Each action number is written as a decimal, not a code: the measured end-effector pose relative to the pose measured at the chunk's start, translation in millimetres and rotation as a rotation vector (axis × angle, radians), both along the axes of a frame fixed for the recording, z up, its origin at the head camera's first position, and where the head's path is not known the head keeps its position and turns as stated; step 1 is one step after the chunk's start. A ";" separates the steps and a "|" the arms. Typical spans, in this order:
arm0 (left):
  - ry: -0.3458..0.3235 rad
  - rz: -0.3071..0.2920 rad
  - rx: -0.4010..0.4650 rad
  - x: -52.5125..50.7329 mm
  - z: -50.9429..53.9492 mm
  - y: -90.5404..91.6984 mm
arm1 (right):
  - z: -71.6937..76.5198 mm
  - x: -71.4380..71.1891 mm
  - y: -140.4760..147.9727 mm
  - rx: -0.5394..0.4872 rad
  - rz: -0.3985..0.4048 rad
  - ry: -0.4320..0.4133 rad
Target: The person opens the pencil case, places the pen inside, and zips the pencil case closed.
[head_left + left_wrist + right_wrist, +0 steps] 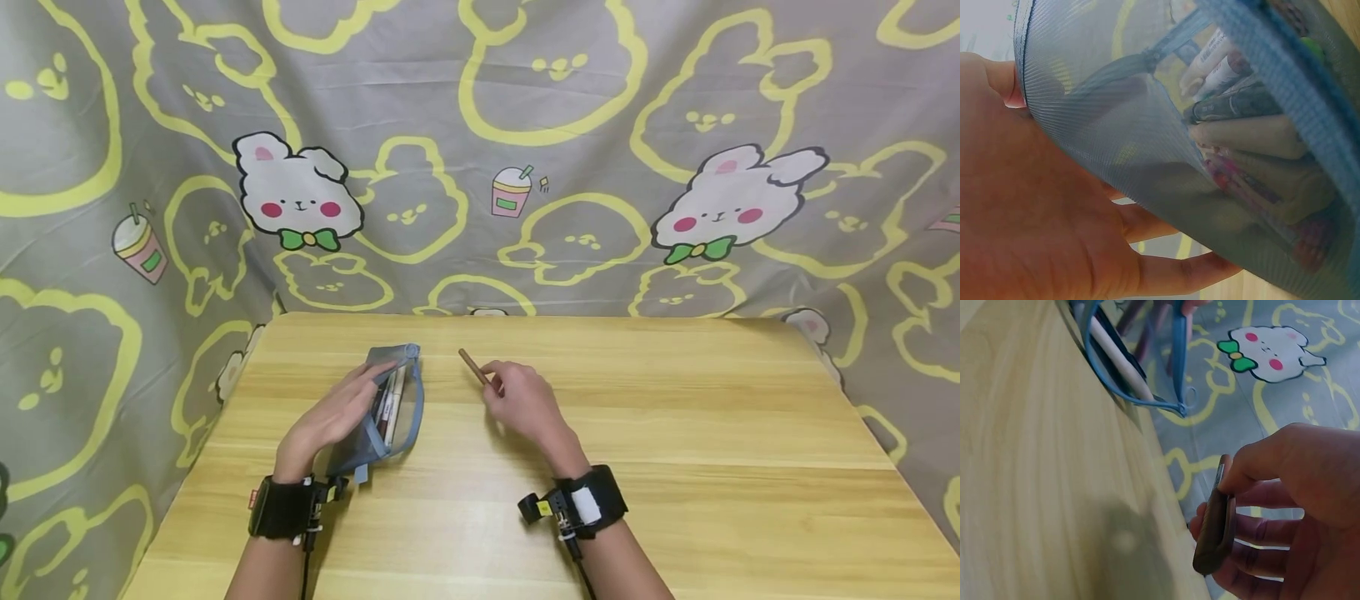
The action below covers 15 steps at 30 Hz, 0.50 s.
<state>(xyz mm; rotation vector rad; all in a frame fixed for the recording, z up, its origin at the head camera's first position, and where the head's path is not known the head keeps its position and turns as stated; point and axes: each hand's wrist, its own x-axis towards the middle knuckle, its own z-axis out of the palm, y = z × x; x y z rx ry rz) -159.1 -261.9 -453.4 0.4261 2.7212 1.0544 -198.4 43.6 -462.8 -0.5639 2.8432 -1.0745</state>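
A blue-grey mesh pencil case (419, 412) lies unzipped on the left part of the table, its opening towards the right. My left hand (330, 423) holds its left side; the thumb and fingers lie along the mesh wall in the left wrist view. Several pens and markers (1244, 103) show inside through the mesh. To the right, my right hand (527, 407) pinches a slim brown pen (472, 367) above the table. The clip side of this pen (1215, 519) shows in the right wrist view, with the thumb on top and fingers behind.
The wood-grain table (712, 450) spreads out around both hands. A grey curtain (450, 100) with yellow outlines and rabbit faces hangs behind and along the sides. Each wrist wears a black strap (600, 500) with a small camera and cable.
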 end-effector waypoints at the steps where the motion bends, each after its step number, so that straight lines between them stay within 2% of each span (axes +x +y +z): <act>1: -0.001 0.000 0.000 0.1 0.2 -0.4 | -0.2 0.8 -2.6 0.011 0.001 -0.006; 4: 0.006 -0.008 -0.002 0.0 0.5 -1.4 | -1.6 2.6 -9.3 0.019 0.004 -0.014; 9: 0.032 -0.027 0.000 -0.4 -0.5 -1.9 | -3.6 5.2 -19.7 -0.030 0.005 -0.011; 15: 0.005 -0.003 0.005 -0.9 0.1 -0.9 | -3.4 7.6 -31.8 -0.097 0.061 -0.040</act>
